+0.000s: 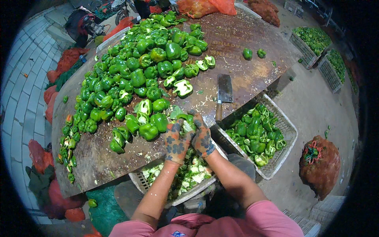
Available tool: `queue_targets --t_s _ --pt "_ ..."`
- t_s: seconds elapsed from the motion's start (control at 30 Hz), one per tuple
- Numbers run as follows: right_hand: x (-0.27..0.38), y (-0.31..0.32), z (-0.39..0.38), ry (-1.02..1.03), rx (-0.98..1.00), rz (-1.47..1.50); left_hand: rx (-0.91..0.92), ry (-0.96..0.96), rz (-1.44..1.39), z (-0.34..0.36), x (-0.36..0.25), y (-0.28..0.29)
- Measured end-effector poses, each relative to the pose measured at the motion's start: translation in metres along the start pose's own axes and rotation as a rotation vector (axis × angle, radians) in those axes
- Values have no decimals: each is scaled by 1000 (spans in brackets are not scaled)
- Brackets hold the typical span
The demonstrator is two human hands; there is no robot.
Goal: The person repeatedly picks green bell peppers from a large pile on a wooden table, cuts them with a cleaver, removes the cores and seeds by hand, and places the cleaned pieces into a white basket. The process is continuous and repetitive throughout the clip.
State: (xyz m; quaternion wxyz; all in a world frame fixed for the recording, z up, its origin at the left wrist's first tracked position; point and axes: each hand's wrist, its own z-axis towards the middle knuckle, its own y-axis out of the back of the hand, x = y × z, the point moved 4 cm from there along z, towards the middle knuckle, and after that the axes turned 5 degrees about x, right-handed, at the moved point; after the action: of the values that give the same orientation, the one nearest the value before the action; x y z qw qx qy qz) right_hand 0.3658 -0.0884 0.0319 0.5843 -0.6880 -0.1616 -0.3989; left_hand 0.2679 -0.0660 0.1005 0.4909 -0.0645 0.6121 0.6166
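2 gloved hands [176,144] [203,139] around 1 pepper [188,125], lettered tabletop [252,37] beyond

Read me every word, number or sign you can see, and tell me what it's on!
Table: faded reddish letters toward the far side; I won't copy them out.
Shirt: a small blue mark, too small to read.
Gloves: flower shapes; no words that I can see.
Knife: no writing I can make out.
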Motion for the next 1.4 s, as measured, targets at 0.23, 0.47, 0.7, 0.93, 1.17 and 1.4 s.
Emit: queue_targets --t_s 0.23,0.47,0.7,0.93,1.17,1.4 --pt "10 6 -19 111 40 -217 312 200 -486 1 3 -17" --pt "-2 25 -27 380 510 -787 821 68 -64 -22 21 -4" --pt "-14 16 -35 -68 236 -199 539 21 -244 -26 9 -11" --pt "-25 51 -17 -156 -142 555 92 99 -309 -26 3 -46" --pt "19 35 -11 -319 40 116 673 -35 87 -9 10 -22" --pt "62 57 -19 116 -176 -978 285 229 -244 -33 21 -64"
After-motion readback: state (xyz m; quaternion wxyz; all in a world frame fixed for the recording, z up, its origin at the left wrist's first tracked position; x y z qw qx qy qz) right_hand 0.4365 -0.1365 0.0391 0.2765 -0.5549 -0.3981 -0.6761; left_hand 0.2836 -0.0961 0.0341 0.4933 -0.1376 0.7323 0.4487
